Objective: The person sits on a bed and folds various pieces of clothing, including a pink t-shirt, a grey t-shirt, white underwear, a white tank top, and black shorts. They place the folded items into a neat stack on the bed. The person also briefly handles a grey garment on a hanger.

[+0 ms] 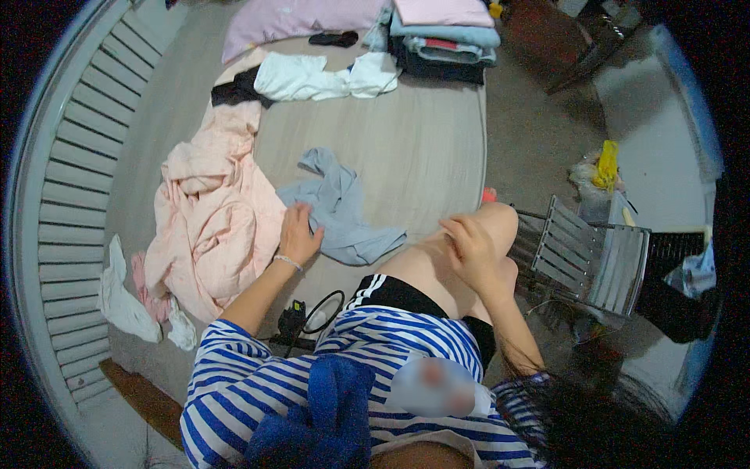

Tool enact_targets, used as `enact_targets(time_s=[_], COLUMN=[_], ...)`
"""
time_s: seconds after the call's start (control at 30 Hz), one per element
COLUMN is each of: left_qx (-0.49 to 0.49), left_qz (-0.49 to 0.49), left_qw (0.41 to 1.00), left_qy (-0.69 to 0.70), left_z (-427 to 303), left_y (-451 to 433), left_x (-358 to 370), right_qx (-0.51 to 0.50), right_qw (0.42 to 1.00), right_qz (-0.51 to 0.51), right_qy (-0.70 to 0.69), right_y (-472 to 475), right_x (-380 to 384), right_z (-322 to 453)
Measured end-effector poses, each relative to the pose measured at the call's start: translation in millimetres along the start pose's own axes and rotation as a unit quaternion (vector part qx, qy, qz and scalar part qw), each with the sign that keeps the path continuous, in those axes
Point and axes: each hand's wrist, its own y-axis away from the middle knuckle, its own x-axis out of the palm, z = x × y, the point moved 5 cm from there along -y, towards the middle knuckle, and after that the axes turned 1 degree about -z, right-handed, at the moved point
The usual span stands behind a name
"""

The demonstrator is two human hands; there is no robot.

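My left hand (300,235), with a thin bracelet at its wrist, is at the left edge of a crumpled grey-blue garment (343,199). Its thumb stands apart from the fingers, and nothing shows in its grip; I cannot tell whether it touches the cloth. Over my bent bare leg (422,267) is my right hand (469,249), its fingers loosely curled with nothing seen in them. Left of the garment, a large pale pink cloth (217,217) lies in a bunched heap.
Clothes in white (299,76) and black (237,89) lie farther up the mat-covered bed (422,146), beside a folded stack (445,38) and a lilac pillow (304,20). White cloth (124,299) lies by the slatted rail (82,193). A slatted folding chair (565,249) stands right.
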Motion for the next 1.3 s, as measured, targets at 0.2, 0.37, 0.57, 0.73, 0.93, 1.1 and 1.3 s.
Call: enact_targets(time_s=[0.2, 0.37, 0.57, 0.73, 0.93, 1.1, 1.3], left_qx=[-0.29, -0.41, -0.359, -0.213, -0.04, -0.021, 0.153], left_qz=[0.059, 0.21, 0.073, -0.052, -0.204, -0.248, -0.057], left_qw=[0.939, 0.628, 0.502, 0.728, 0.938, 0.849, 0.669], left_qy=[0.174, 0.627, 0.783, 0.65, 0.278, 0.466, 0.725], left_z=[48.5, -8.1, -91.1, -30.7, -22.8, -42.2, -110.5], left_y=[-31.0, -68.5, -132.1, -167.1, -161.9, -163.2, -166.9], left_x=[48.9, 48.1, -57.8, -116.5, -187.1, -250.3, -306.9], right_qx=[0.059, 0.17, 0.13, 0.266, 0.082, -0.001, 0.003], right_qw=[0.986, 0.966, 0.954, 0.941, 0.978, 0.932, 0.861], right_qz=[0.079, 0.098, 0.244, 0.08, -0.146, -0.262, -0.35], right_qy=[-0.135, -0.17, -0.114, -0.191, -0.122, -0.251, -0.37], right_y=[-21.6, -26.1, -40.2, -70.6, -102.2, -105.5, -101.4], right_x=[85.3, 127.1, 171.4, 111.1, -39.9, -124.0, -194.1], right_z=[-3.9, -21.6, -21.9, -36.3, -43.5, -11.2, 1.6])
